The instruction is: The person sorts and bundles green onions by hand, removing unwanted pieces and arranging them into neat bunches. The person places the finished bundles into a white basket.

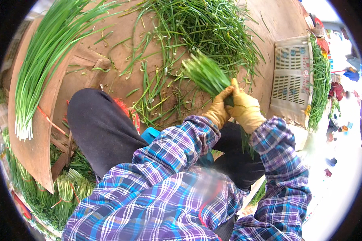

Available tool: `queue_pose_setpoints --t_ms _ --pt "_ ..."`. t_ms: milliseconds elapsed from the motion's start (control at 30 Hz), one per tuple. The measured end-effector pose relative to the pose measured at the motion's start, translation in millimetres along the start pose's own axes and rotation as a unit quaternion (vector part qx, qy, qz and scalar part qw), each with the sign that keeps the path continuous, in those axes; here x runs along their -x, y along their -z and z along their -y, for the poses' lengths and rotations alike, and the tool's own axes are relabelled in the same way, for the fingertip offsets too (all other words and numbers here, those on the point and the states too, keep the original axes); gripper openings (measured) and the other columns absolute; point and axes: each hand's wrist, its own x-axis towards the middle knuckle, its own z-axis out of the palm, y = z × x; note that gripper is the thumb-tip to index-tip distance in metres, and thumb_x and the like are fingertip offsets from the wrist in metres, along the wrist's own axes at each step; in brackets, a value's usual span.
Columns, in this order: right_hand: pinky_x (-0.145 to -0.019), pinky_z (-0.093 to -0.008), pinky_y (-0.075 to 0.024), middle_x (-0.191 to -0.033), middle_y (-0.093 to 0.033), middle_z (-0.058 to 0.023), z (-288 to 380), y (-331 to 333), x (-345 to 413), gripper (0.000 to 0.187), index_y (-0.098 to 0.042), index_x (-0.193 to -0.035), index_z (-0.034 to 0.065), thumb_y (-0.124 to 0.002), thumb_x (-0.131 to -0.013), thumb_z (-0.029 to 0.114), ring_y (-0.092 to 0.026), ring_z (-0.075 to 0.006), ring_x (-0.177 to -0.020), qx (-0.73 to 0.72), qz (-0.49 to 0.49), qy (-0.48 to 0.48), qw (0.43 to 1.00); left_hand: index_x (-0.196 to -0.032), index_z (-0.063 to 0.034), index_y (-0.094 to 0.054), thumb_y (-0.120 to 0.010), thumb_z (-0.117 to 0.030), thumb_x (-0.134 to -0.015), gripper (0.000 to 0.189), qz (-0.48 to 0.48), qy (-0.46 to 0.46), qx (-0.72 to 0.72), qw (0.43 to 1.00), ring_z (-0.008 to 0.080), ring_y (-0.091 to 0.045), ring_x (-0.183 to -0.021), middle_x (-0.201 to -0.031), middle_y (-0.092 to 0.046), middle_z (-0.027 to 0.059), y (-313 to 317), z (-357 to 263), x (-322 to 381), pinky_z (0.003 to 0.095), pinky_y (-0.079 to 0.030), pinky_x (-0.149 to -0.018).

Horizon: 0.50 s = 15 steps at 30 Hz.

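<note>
Both my hands wear yellow gloves and close around one bunch of Chinese chives (206, 75) in front of my right knee. My left hand (218, 110) wraps the bunch from the left. Against it, my right hand (244, 105) grips from the right, with its fingers pointing upward. The pale cut ends of the bunch point up and left, blurred by motion. Leaves hang down below my hands beside my right sleeve. Beneath the bunch, loose chive leaves (181, 96) lie scattered on the brown ground (123, 27).
A large heap of chive leaves (208, 27) lies ahead. At left, long chives (45, 72) rest on a wooden bench (33, 156) with an orange tie (51, 120). Tied bundles (65, 188) sit behind the bench. A pale plastic crate (291, 78) stands at right, greens beyond it.
</note>
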Motion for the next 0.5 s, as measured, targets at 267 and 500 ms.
queue_pose_setpoints --t_ms 267,500 --pt "-0.073 -0.0481 -0.0561 -0.111 -0.065 -0.0205 -20.0 -39.1 6.5 0.12 -0.006 -0.158 0.0252 -0.078 -0.065 0.005 -0.067 -0.0404 -0.091 -0.094 -0.31 0.144 0.935 -0.094 -0.0061 -0.07 -0.078 -0.021 -0.078 0.023 0.073 -0.074 -0.041 0.994 0.0249 -0.064 -0.077 -0.089 -0.07 0.0081 -46.0 -16.9 6.9 0.0364 -0.053 -0.077" --pt "-0.066 -0.0459 -0.0518 -0.085 -0.068 -0.0184 -26.3 31.5 11.3 0.092 -0.024 -0.156 0.024 -0.065 -0.077 0.0 -0.067 -0.0381 -0.077 0.007 -0.171 0.091 0.981 -0.109 -0.0106 -0.067 -0.081 -0.034 -0.081 0.039 -0.02 -0.185 -0.02 0.982 0.0176 -0.06 -0.092 -0.101 -0.066 0.002 -95.7 9.1 33.3 0.0335 -0.048 -0.086"
